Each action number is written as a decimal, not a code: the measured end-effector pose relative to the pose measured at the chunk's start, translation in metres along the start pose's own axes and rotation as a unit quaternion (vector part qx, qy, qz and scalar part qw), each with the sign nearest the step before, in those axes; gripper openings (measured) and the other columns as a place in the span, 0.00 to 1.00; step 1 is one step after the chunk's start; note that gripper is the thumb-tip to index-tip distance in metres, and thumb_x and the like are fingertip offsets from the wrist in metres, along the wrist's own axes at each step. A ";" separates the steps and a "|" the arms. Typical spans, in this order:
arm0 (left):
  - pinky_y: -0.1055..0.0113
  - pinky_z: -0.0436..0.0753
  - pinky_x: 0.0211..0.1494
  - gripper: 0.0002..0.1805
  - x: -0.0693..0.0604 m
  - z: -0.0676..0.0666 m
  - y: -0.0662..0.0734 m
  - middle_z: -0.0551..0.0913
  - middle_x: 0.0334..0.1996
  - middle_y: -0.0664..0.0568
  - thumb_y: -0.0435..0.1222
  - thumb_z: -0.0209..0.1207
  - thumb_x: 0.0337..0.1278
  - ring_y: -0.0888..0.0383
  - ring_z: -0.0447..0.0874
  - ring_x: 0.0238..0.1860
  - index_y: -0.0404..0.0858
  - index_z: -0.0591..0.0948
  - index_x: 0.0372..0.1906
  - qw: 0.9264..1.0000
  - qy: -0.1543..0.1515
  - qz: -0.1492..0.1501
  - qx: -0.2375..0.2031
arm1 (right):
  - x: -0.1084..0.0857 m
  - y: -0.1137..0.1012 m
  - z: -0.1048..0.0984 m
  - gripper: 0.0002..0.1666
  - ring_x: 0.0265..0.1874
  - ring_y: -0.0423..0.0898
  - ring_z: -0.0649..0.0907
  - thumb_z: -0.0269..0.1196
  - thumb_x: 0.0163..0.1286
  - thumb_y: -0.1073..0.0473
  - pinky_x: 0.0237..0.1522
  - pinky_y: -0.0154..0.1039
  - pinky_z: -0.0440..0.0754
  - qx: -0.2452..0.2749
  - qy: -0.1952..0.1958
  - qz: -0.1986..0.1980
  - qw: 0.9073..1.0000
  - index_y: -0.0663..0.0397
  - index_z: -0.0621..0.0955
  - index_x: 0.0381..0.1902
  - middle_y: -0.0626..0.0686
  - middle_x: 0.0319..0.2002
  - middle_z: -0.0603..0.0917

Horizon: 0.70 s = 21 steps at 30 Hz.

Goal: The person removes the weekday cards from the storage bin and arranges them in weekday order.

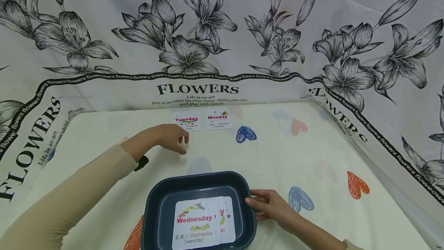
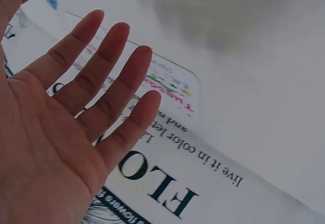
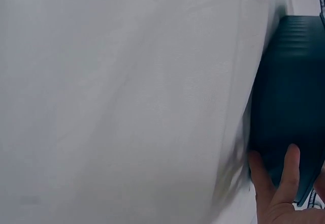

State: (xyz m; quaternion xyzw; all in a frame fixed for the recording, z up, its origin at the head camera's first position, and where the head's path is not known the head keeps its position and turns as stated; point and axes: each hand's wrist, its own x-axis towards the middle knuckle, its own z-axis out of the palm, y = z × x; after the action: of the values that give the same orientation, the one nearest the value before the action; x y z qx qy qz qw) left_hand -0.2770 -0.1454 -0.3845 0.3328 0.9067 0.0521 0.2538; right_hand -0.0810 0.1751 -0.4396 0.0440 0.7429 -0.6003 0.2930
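My left hand [image 1: 170, 138] hovers at the near edge of the Tuesday card [image 1: 189, 120], its fingers loosely extended and holding nothing. In the left wrist view that hand's palm and spread fingers [image 2: 139, 66] partly cover the card. To the right of it lies the Monday card [image 1: 218, 120]. Nearer to me is a dark blue tray [image 1: 197, 180], and my right hand [image 1: 274, 207] holds its right side, thumb at the rim. The right wrist view has fingers [image 3: 290, 170] against the tray's outer wall. Inside the tray, a Wednesday card [image 1: 194, 228] overlaps other cards [image 1: 227, 219].
A pale tablecloth [image 1: 277, 165] with printed hearts covers the table. Behind it and along both sides rises a white cloth [image 1: 270, 92] with black flower drawings and the printed word FLOWERS. A dark band [image 1: 141, 163] sits at my left wrist.
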 end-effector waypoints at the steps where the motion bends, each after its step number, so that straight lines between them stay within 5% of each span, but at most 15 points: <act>1: 0.59 0.74 0.39 0.20 -0.004 0.001 0.003 0.78 0.35 0.52 0.51 0.63 0.46 0.56 0.74 0.36 0.44 0.79 0.42 1.000 0.001 0.000 0.005 | 0.000 0.000 0.000 0.41 0.45 0.55 0.82 0.62 0.62 0.47 0.36 0.43 0.82 0.001 -0.001 0.001 1.000 0.74 0.66 0.61 0.65 0.50 0.79; 11: 0.62 0.74 0.35 0.20 -0.044 0.011 0.037 0.79 0.35 0.57 0.54 0.63 0.40 0.61 0.74 0.34 0.51 0.80 0.40 0.995 0.075 0.014 0.059 | -0.001 -0.001 0.000 0.40 0.43 0.54 0.84 0.62 0.62 0.48 0.35 0.42 0.82 -0.008 -0.001 -0.003 1.000 0.73 0.67 0.60 0.65 0.49 0.80; 21: 0.61 0.74 0.38 0.18 -0.077 0.020 0.063 0.79 0.32 0.63 0.55 0.65 0.37 0.64 0.74 0.30 0.54 0.80 0.37 0.986 0.148 0.048 0.053 | 0.000 -0.001 -0.002 0.39 0.43 0.54 0.84 0.62 0.63 0.48 0.35 0.42 0.82 -0.009 -0.009 -0.005 1.000 0.73 0.67 0.60 0.64 0.49 0.81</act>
State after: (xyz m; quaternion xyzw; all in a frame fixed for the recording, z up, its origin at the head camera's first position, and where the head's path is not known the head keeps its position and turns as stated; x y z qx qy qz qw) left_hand -0.1810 -0.1461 -0.3521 0.3778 0.9186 0.0644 0.0963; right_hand -0.0822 0.1763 -0.4389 0.0328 0.7457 -0.5956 0.2970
